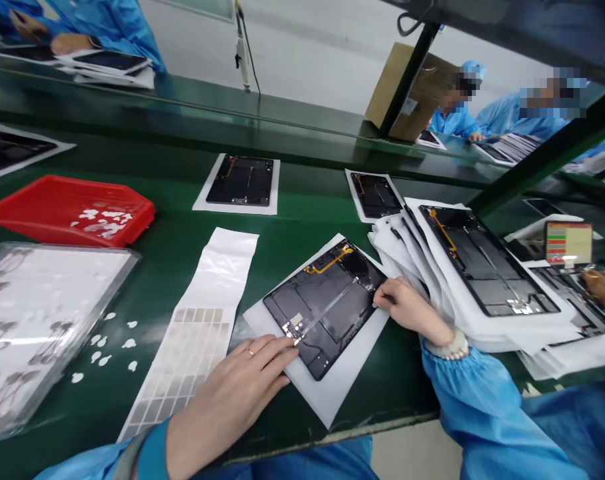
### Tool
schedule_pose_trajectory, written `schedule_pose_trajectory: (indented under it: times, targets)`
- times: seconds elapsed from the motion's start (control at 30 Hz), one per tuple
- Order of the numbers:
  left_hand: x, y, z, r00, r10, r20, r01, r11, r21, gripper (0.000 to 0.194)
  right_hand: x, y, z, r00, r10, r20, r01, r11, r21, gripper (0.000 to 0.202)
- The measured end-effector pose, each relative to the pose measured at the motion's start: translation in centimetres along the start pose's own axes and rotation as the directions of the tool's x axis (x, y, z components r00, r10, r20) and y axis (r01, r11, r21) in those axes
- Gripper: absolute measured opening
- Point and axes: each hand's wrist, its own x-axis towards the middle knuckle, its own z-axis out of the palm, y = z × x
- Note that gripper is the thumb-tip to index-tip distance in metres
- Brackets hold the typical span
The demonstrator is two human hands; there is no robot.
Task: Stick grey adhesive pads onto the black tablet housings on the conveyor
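Observation:
In front of me a black tablet back housing [322, 303] with an orange flex cable lies tilted on a white sheet [310, 393]. My left hand [237, 380] rests its outstretched fingers on the housing's near-left end, beside a small circuit board [293, 330]. At the right edge of the housing, my right hand [405, 303] has its thumb and fingers pinched together; whatever is between them is too small to make out. Left of the housing runs a strip of liner [202, 320] bearing rows of greyish square stickers.
A stack of tablet housings [487, 260] between white sheets stands at the right. Two more housings lie farther back, one being this housing [242, 180]. At left are a red tray [67, 207], a clear-edged tray [57, 313] of wired parts and several white stickers [128, 343]. Co-workers sit nearby.

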Motion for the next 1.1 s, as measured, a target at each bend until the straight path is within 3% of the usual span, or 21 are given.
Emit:
schedule_pose_trajectory:
  times: [0.17,0.33,0.47,0.53,0.67,0.8,0.93,1.03,1.1]
  targets:
    - [0.1,0.1,0.0,1.0,-0.007,-0.011,0.007,1.0,-0.01,0.029,0.5,-1.4,-0.8,0.997,0.007,0.082,0.009,0.979,-0.202,0.014]
    - [0.0,-0.1,-0.2,1.0,-0.009,0.022,0.01,1.0,-0.022,0.029,0.4,-2.6,-0.8,0.996,0.083,0.035,-0.06,0.902,-0.427,0.008]
    - [-0.2,-0.2,-0.5,0.999,0.008,0.049,-0.007,0.999,-0.032,0.03,0.9,-1.9,-1.1,0.997,0.065,0.036,-0.049,0.939,-0.341,0.007]
    - [-0.4,-0.2,-0.6,0.999,0.018,0.045,-0.016,0.999,-0.029,0.03,1.7,-1.4,-1.2,0.998,0.045,-0.043,-0.056,0.959,-0.28,0.012]
    - [-0.9,-0.2,0.1,0.999,0.026,0.035,-0.027,0.999,0.019,0.029,3.8,-0.9,-0.4,0.946,0.092,-0.311,-0.209,0.905,-0.369,0.029]
    - [-1.2,-0.2,0.3,0.999,0.027,0.03,-0.029,0.998,0.055,0.028,5.3,-1.0,0.4,0.955,0.098,-0.279,-0.212,0.886,-0.412,0.025]
    - [-1.5,0.0,-0.3,0.996,0.025,0.089,-0.03,0.998,0.057,0.032,5.5,-2.0,-0.3,0.947,0.045,-0.317,-0.182,0.89,-0.419,0.023]
    - [-1.8,0.1,-0.4,0.995,0.075,0.072,-0.08,0.994,0.075,0.038,6.1,-3.4,-2.2,0.873,0.058,-0.484,-0.259,0.896,-0.361,0.031]
    - [-2.1,0.1,-0.1,0.993,0.1,0.068,-0.105,0.992,0.076,0.039,7.7,-4.6,-4.0,0.753,0.088,-0.652,-0.308,0.923,-0.232,0.033]
